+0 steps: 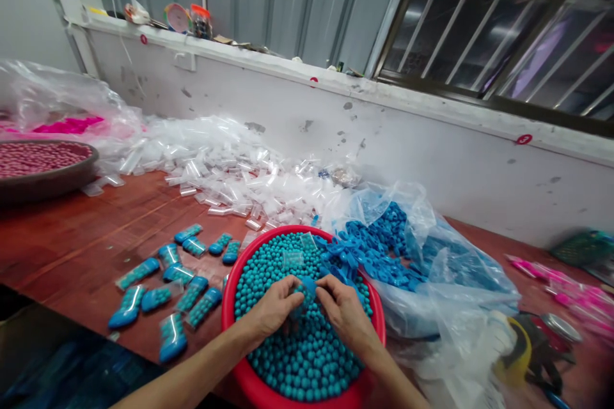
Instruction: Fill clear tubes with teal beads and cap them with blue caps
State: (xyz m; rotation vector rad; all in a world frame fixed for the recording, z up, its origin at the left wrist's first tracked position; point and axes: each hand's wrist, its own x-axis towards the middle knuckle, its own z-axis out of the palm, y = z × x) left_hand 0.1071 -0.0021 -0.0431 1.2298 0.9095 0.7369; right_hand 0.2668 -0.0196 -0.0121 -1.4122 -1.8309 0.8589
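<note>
Both hands meet above a red basin (231, 307) filled with small teal beads (307, 367). My left hand (275, 308) pinches a small clear tube (301, 307) that shows teal inside. A blue cap (309, 285) sits at its upper end, and my right hand (341, 310) grips that cap between thumb and fingers. Blue caps (355, 249) spill over the basin's back right edge from a plastic bag. Two clear tubes (293, 259) lie on the beads behind my hands. Left of the basin, several filled tubes with blue caps (192, 294) rest on the table.
On the red table (96, 236) stands a brown tray (57, 179) of pink beads at the left. Clear empty tubes (249, 172) are heaped along the wall. Pink items (575, 294) and a yellow-black object (515, 348) lie at the right.
</note>
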